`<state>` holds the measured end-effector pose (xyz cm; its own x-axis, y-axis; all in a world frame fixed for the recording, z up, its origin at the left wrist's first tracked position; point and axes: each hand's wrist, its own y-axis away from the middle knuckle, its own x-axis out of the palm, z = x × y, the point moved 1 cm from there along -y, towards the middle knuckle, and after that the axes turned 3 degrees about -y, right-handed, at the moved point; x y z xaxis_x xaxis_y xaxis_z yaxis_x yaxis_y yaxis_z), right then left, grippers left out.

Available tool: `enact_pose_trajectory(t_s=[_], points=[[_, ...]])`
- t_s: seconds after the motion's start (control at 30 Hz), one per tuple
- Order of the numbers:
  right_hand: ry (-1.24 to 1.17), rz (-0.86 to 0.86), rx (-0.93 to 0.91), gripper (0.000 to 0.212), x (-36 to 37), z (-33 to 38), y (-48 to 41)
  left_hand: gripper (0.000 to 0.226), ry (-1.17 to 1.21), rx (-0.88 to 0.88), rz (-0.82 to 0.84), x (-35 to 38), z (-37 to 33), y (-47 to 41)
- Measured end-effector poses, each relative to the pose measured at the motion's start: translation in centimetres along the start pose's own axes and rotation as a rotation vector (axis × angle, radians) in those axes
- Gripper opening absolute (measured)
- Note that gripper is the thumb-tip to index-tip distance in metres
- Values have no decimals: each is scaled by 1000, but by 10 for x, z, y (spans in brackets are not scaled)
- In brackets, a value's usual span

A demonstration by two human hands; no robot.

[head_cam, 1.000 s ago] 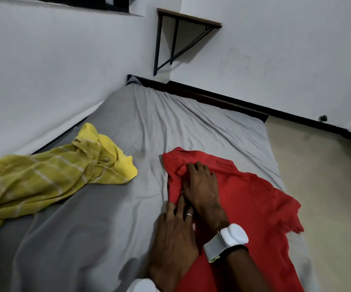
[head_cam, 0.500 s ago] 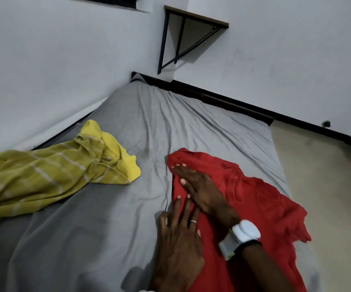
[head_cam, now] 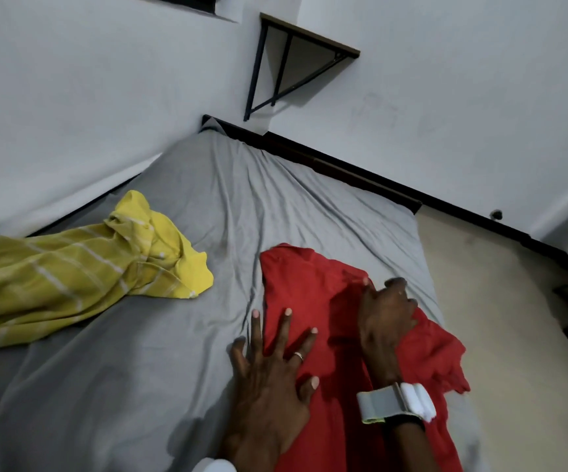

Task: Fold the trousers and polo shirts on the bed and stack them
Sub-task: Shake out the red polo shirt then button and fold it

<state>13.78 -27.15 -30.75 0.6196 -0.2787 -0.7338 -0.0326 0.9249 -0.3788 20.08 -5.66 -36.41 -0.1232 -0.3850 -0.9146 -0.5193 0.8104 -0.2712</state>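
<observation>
grey bed (head_cam: 275, 206), red shirt (head_cam: 310, 294) under left hand (head_cam: 269, 379), yellow shirt (head_cam: 81, 267) apart

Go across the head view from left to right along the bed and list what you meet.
Yellow striped shirt → bare grey sheet → left hand flat at the edge of the red shirt → right hand gripping its fabric → floor.

Left hand (head_cam: 269, 383): thin silver ring (head_cam: 298, 356) on ring finger, pale polished nails, bit of white cuff (head_cam: 214, 466) at 6 o'clock edge. Right hand (head_cam: 383, 315): wrist carries grey fabric strap (head_cam: 376, 405) with yellow-green edging, white puck-like unit (head_cam: 417, 401), black band just below it.
</observation>
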Motion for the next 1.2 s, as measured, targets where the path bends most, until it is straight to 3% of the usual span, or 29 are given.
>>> enact_pose_trajectory(t_s=[0.07,0.1,0.2,0.27,0.33,0.4,0.47,0.53,0.57,0.63,0.7,0.77,0.97,1.1,1.2], points=[[124,261,180,80,11,-19,0,79,23,53,-24,-1,-6,-2],[108,336,198,86,15,-27,-2,78,48,97,-23,3,-8,0],[-141,390,170,47,18,-31,-13,69,105,145,35,15,-8,5],[-277,322,124,21,10,-24,-11,67,108,147,65,18,-7,7],[-319,136,-59,16,-4,-11,2,70,113,142,60,15,-7,3],[-307,78,-335,23,-12,7,29,70,198,83,11,12,-5,-4],[-273,274,-593,23,-15,21,62,70,374,-77,-83,1,1,-14],[-178,401,-726,40,-20,23,83,66,460,-258,-222,-11,13,-23],[-158,366,-722,48,-22,22,87,64,476,-302,-287,-17,19,-26],[-202,274,-592,51,-30,15,87,61,456,-212,-308,-20,20,-31],[-175,343,-559,52,-22,5,96,58,294,-26,-204,-5,15,-24],[-43,453,-660,53,-7,-7,114,55,151,82,-106,22,13,-12],[-48,432,-540,56,-36,-42,128,58,-38,153,-106,23,21,-9],[-18,558,-478,57,-57,-78,142,57,-121,193,-67,28,20,-14],[9,416,-305,53,-116,-121,186,56,-90,274,39,24,7,-8]])
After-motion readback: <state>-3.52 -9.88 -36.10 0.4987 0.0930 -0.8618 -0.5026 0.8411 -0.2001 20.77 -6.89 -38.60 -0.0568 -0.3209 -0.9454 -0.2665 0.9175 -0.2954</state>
